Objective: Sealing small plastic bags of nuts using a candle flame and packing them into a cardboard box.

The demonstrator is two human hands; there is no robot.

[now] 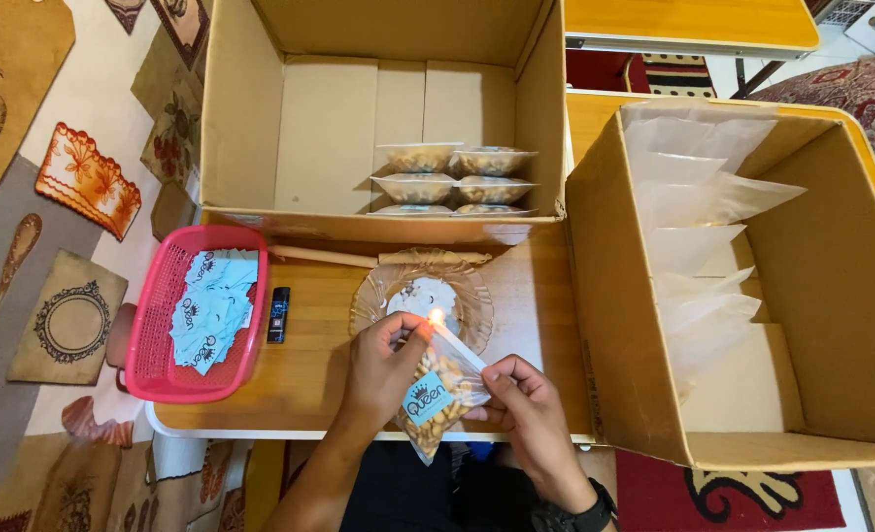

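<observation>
Between both hands, a clear bag of nuts [441, 392] is pinched: left hand [383, 365] and right hand [528, 409] each clamped on an edge, its top corner at a small flame [436, 316] just above the left thumb. Lingering risks scorched fingers or a melted hole.

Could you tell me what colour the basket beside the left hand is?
The basket is pink, seen in the head view.

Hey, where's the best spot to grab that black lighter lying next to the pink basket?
Pinch the black lighter across its long flat sides at mid-length, coming from above. It lies flat on the wooden table, with the pink basket close on one side.
</observation>
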